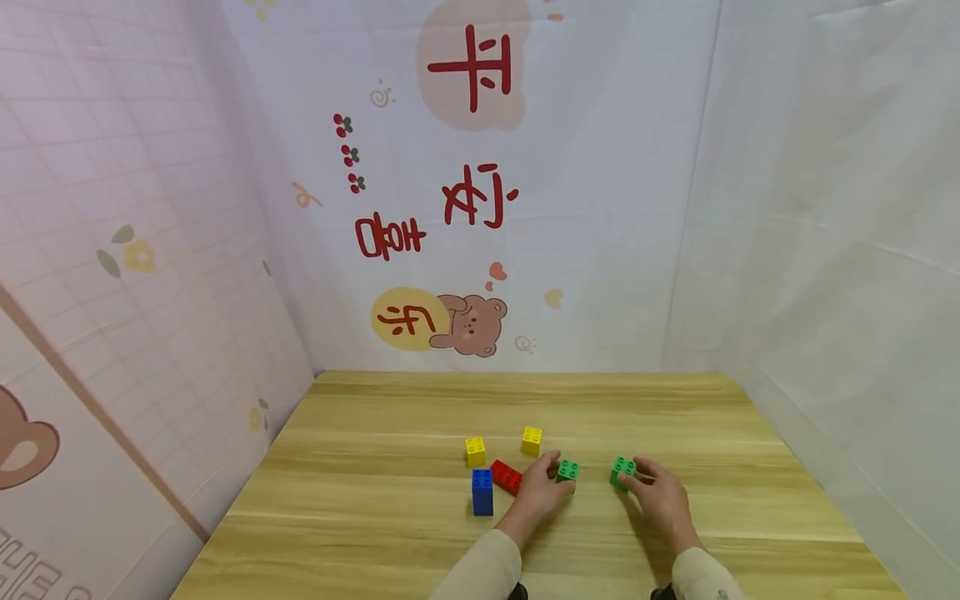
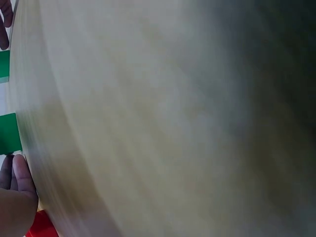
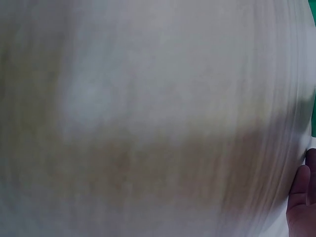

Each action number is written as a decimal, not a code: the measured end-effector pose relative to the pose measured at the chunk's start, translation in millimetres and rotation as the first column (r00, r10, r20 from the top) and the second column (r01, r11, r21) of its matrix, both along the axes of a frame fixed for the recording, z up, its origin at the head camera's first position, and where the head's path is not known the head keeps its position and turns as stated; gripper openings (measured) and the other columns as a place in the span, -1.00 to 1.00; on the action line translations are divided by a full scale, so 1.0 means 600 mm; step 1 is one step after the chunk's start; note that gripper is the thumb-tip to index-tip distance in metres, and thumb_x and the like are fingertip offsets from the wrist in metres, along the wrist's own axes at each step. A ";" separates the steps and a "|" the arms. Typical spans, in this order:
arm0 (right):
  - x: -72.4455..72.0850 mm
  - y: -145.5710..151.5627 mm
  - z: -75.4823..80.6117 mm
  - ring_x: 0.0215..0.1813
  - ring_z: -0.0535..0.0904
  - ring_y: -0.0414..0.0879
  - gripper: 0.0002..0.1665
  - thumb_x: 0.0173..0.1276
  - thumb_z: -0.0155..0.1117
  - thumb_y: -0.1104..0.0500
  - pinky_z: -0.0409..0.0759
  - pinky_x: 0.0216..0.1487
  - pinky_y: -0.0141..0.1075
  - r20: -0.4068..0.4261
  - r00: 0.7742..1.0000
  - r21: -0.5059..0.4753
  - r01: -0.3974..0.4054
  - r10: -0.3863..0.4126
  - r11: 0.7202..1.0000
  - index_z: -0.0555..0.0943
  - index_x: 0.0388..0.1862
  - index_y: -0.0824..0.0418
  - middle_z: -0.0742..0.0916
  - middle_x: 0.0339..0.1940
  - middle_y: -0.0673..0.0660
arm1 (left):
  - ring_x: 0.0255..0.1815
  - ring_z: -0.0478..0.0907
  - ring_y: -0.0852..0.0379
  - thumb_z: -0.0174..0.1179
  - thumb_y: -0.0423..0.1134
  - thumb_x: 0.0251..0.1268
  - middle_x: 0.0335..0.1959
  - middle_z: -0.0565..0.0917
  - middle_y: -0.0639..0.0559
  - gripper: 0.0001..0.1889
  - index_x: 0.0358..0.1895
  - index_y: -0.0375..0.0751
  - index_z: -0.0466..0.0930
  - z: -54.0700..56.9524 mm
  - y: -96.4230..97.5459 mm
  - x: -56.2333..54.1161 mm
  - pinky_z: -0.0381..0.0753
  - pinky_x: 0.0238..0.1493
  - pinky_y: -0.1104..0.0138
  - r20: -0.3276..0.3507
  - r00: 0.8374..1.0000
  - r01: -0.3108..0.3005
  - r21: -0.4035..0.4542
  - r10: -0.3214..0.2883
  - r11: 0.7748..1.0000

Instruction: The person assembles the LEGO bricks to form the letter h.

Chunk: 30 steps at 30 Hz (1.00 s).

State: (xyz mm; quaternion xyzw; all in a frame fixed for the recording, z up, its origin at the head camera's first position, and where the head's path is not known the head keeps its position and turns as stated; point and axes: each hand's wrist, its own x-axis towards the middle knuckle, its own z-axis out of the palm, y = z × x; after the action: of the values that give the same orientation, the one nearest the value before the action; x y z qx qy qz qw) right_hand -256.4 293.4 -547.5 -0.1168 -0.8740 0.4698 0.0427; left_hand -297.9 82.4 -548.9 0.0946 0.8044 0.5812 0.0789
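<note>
My left hand [image 1: 542, 487] is at a green toy building block [image 1: 567, 470], its thumb at the near side and its fingers at the far side. In the left wrist view the fingertips of that hand [image 2: 17, 180] meet the edge of the green block [image 2: 9, 134]. To the right, my right hand [image 1: 662, 497] pinches a second green block [image 1: 622, 472] between thumb and fingers. The two green blocks stand apart, studs up. Beside my left hand lies a red block [image 1: 506, 477], partly covered by the hand.
Left of the red block a tall blue block [image 1: 482, 493] stands upright. Two yellow blocks [image 1: 476, 452] sit farther back, the other yellow one [image 1: 532, 441] behind my left hand. The wooden table [image 1: 360, 483] is bounded by printed cloth walls [image 1: 600, 208].
</note>
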 end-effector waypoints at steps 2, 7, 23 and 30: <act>0.001 -0.001 0.000 0.25 0.47 0.39 -0.28 0.46 0.24 0.06 0.49 0.15 0.15 -0.007 1.000 0.002 -0.002 0.002 1.000 0.31 0.41 0.48 0.50 0.27 0.52 | 0.14 0.52 -0.09 0.38 -0.38 0.21 0.08 0.59 -0.07 -0.42 0.32 -0.35 0.45 -0.003 -0.002 -0.001 0.50 0.18 0.06 -0.006 1.000 0.011 -0.003 -0.011 1.000; 0.001 -0.002 0.003 0.21 0.51 0.36 -0.33 0.46 0.24 0.10 0.51 0.12 0.14 -0.024 1.000 0.012 -0.003 0.003 1.000 0.35 0.39 0.46 0.56 0.21 0.49 | 0.05 0.55 -0.03 0.37 -0.37 0.23 -0.01 0.62 0.00 -0.49 0.26 -0.37 0.50 -0.006 -0.007 -0.004 0.54 0.12 0.10 -0.052 0.998 0.046 -0.010 -0.046 0.999; -0.013 -0.022 0.046 0.20 0.55 0.22 -0.34 0.45 0.29 0.03 0.57 0.10 0.00 -0.093 0.984 -0.037 -0.156 0.152 0.987 0.42 0.40 0.32 0.61 0.21 0.34 | -0.19 0.55 0.21 0.43 -0.35 0.15 -0.23 0.67 0.18 -0.72 -0.05 -0.13 0.71 -0.006 -0.020 0.000 0.57 -0.09 0.31 -0.051 0.985 0.164 -0.067 -0.168 0.984; -0.012 -0.044 0.067 0.12 0.60 0.15 -0.43 0.39 0.35 0.09 0.59 0.06 0.03 -0.095 0.962 -0.060 -0.262 0.256 0.963 0.53 0.29 0.32 0.69 0.10 0.23 | -0.21 0.55 0.25 0.45 -0.33 0.14 -0.25 0.68 0.21 -0.72 -0.06 -0.12 0.73 -0.001 -0.025 -0.005 0.58 -0.08 0.30 -0.038 0.979 0.195 -0.101 -0.200 0.976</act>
State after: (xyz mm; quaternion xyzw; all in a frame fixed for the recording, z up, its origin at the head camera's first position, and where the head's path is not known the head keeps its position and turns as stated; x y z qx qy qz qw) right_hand -263.5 266.9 -507.6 0.0175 -0.8615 0.5072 0.0144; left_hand -300.9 67.7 -549.7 0.1840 0.8200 0.5283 0.1213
